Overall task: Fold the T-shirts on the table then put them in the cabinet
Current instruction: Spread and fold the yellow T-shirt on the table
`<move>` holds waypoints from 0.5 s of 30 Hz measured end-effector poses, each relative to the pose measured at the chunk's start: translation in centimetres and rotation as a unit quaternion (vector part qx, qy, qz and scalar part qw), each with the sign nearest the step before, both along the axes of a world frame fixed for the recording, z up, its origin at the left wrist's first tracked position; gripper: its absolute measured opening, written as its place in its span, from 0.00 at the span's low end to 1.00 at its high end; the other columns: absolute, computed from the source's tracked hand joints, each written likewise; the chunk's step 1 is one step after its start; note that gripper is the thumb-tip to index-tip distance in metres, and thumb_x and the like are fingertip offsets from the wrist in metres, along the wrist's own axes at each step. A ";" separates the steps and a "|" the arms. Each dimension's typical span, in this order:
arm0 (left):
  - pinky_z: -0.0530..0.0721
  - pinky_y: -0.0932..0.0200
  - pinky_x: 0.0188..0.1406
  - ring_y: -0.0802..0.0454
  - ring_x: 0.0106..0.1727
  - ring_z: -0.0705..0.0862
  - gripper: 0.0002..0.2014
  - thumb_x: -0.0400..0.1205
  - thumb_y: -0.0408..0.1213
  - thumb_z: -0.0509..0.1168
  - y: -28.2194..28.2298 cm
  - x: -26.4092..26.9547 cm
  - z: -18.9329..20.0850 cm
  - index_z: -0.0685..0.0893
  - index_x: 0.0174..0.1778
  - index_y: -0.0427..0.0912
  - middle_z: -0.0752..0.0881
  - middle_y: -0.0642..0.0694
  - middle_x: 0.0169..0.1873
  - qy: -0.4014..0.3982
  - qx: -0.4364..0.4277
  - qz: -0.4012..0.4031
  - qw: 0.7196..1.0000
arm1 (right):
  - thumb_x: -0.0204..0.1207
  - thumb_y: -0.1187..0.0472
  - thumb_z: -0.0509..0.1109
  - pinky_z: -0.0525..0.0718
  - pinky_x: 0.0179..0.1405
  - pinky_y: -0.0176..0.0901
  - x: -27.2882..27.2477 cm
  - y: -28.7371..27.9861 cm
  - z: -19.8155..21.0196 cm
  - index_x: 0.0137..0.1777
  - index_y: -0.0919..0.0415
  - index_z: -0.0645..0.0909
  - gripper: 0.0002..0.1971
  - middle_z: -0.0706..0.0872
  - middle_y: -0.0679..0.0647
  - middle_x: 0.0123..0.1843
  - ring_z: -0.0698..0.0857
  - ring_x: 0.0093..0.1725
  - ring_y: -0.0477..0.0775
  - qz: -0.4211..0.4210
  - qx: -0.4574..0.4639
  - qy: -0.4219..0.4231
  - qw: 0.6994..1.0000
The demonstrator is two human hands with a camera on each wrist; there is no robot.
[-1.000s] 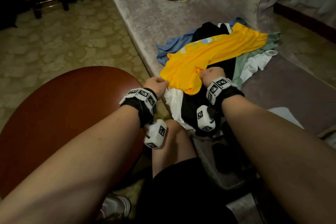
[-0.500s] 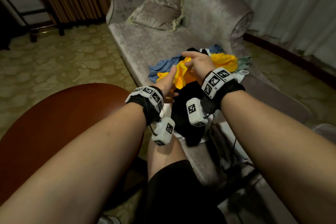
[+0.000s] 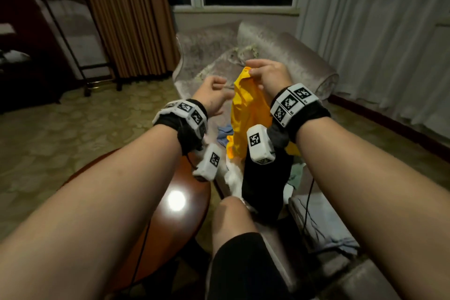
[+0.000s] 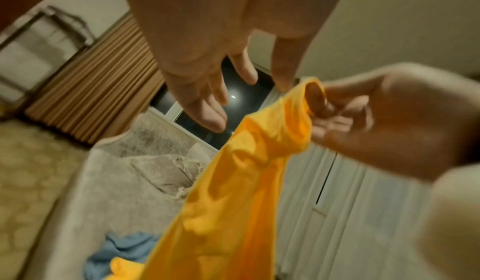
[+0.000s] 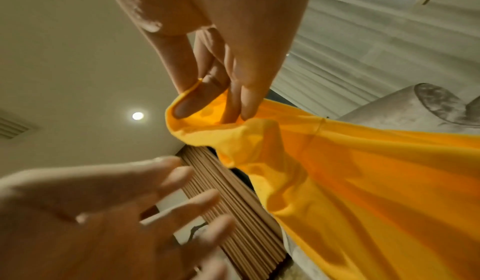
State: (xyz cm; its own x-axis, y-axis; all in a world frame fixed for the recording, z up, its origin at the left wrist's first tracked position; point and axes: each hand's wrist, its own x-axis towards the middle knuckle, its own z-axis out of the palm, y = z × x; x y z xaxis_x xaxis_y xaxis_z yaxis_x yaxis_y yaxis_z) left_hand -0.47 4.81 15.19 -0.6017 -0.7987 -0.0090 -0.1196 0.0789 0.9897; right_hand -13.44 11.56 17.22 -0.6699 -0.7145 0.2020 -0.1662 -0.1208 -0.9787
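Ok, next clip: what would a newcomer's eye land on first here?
The bright yellow T-shirt, lifted at centre and pinched at its top edge by the right hand. Beside it the left hand is open, holding nothing. Below, other clothes lie heaped on the grey sofa.

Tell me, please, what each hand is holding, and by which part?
The right hand pinches the yellow T-shirt by its top edge; the left hand holds nothing.

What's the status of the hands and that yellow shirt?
Right hand pinches yellow T-shirt, lifted. Left hand open, empty beside it. Nothing blocking.
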 end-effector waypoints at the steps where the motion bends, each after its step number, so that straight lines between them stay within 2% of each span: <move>1: 0.78 0.49 0.50 0.48 0.57 0.78 0.22 0.78 0.35 0.71 0.1 0.5 -0.1 0.73 0.66 0.50 0.75 0.51 0.60 -0.044 -0.029 -0.029 0.998 | 0.68 0.70 0.69 0.73 0.35 0.34 0.7 0.1 0.9 0.38 0.50 0.88 0.13 0.84 0.46 0.35 0.78 0.34 0.43 0.010 -0.011 0.003 1.000; 2: 0.79 0.47 0.56 0.48 0.64 0.78 0.33 0.76 0.38 0.74 0.4 0.8 -0.2 0.68 0.76 0.49 0.73 0.52 0.67 -0.078 -0.052 -0.055 0.994 | 0.68 0.71 0.69 0.77 0.38 0.36 1.5 0.2 1.7 0.39 0.51 0.88 0.13 0.85 0.48 0.37 0.80 0.37 0.46 0.020 -0.024 0.004 1.000; 3: 0.78 0.46 0.62 0.47 0.69 0.77 0.40 0.75 0.41 0.75 1.0 1.0 -0.2 0.62 0.81 0.48 0.72 0.50 0.73 -0.099 -0.072 -0.072 0.990 | 0.67 0.71 0.69 0.80 0.43 0.40 2.2 0.3 2.6 0.40 0.51 0.88 0.13 0.86 0.50 0.39 0.82 0.40 0.49 0.030 -0.039 0.005 0.999; 4: 0.76 0.47 0.67 0.45 0.73 0.75 0.42 0.76 0.43 0.74 1.6 1.2 -0.3 0.60 0.82 0.45 0.71 0.46 0.76 -0.112 -0.091 -0.071 0.987 | 0.67 0.71 0.69 0.82 0.47 0.43 2.8 0.3 3.5 0.40 0.52 0.88 0.13 0.87 0.52 0.41 0.84 0.44 0.52 0.040 -0.051 0.005 0.998; 5: 0.75 0.48 0.69 0.43 0.74 0.74 0.38 0.78 0.43 0.72 2.0 1.4 -0.4 0.62 0.81 0.42 0.73 0.43 0.75 -0.120 -0.124 -0.056 0.983 | 0.68 0.71 0.68 0.82 0.48 0.43 3.5 0.5 4.3 0.41 0.52 0.88 0.13 0.87 0.53 0.42 0.84 0.46 0.54 0.049 -0.062 0.004 0.997; 6: 0.76 0.50 0.65 0.41 0.72 0.76 0.28 0.82 0.42 0.67 2.2 1.5 -0.3 0.70 0.77 0.39 0.78 0.40 0.70 -0.128 -0.167 -0.030 0.977 | 0.69 0.72 0.68 0.81 0.46 0.42 4.0 0.7 5.0 0.40 0.51 0.87 0.14 0.87 0.53 0.42 0.84 0.46 0.54 0.053 -0.073 0.004 0.996; 7: 0.78 0.52 0.57 0.39 0.66 0.80 0.16 0.85 0.40 0.62 2.4 1.7 0.0 0.79 0.67 0.39 0.83 0.38 0.62 -0.138 -0.204 0.002 0.969 | 0.69 0.72 0.68 0.80 0.43 0.40 4.4 0.8 5.6 0.39 0.51 0.88 0.14 0.87 0.53 0.42 0.83 0.45 0.54 0.051 -0.083 0.002 0.995; 8: 0.78 0.54 0.49 0.39 0.58 0.83 0.11 0.86 0.39 0.57 2.4 2.1 0.4 0.83 0.55 0.38 0.85 0.37 0.52 -0.139 -0.232 0.034 0.962 | 0.66 0.70 0.69 0.78 0.41 0.40 4.7 1.0 6.2 0.38 0.51 0.88 0.13 0.87 0.53 0.41 0.83 0.45 0.54 0.045 -0.092 0.000 0.995; 9: 0.77 0.55 0.46 0.39 0.54 0.84 0.13 0.88 0.38 0.54 2.2 2.5 0.8 0.83 0.49 0.38 0.86 0.37 0.48 -0.136 -0.248 0.052 0.958 | 0.63 0.68 0.69 0.78 0.41 0.40 4.8 1.1 6.6 0.36 0.50 0.89 0.12 0.87 0.52 0.41 0.83 0.44 0.54 0.035 -0.099 -0.002 0.994; 10: 0.76 0.54 0.47 0.39 0.54 0.83 0.15 0.88 0.37 0.53 1.9 3.1 1.4 0.83 0.48 0.35 0.86 0.34 0.50 -0.134 -0.252 0.059 0.957 | 0.60 0.66 0.69 0.79 0.43 0.41 4.8 1.2 6.8 0.34 0.50 0.89 0.11 0.88 0.52 0.41 0.83 0.45 0.54 0.022 -0.102 -0.004 0.995; 12: 0.76 0.52 0.54 0.37 0.60 0.82 0.15 0.88 0.35 0.52 1.1 4.3 3.0 0.83 0.53 0.32 0.84 0.31 0.57 -0.153 -0.266 0.075 0.949 | 0.58 0.65 0.70 0.83 0.53 0.48 4.8 1.2 7.1 0.35 0.50 0.89 0.11 0.89 0.54 0.44 0.85 0.50 0.57 0.000 -0.104 -0.002 0.995; 14: 0.75 0.49 0.60 0.38 0.65 0.80 0.15 0.88 0.31 0.51 0.3 5.7 4.7 0.80 0.61 0.30 0.82 0.33 0.63 -0.179 -0.260 0.114 0.942 | 0.65 0.68 0.71 0.82 0.65 0.52 5.3 1.4 7.3 0.43 0.53 0.90 0.12 0.89 0.57 0.50 0.85 0.57 0.59 -0.016 -0.089 0.015 0.996; 15: 0.75 0.48 0.62 0.38 0.67 0.79 0.15 0.87 0.29 0.50 0.1 6.5 5.7 0.78 0.64 0.29 0.81 0.33 0.65 -0.186 -0.267 0.135 0.936 | 0.70 0.69 0.70 0.80 0.67 0.49 5.6 1.3 7.2 0.50 0.56 0.89 0.12 0.88 0.56 0.53 0.84 0.59 0.58 -0.018 -0.073 0.028 0.997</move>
State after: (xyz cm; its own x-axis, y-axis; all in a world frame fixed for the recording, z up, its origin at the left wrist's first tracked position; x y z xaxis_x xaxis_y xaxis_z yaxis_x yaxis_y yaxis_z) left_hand 6.01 4.95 20.92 -0.4112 -0.8714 0.2674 -0.5346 0.4682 0.7036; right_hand -7.87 12.90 24.46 -0.6787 -0.6507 0.3405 -0.2274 -0.2546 -0.9399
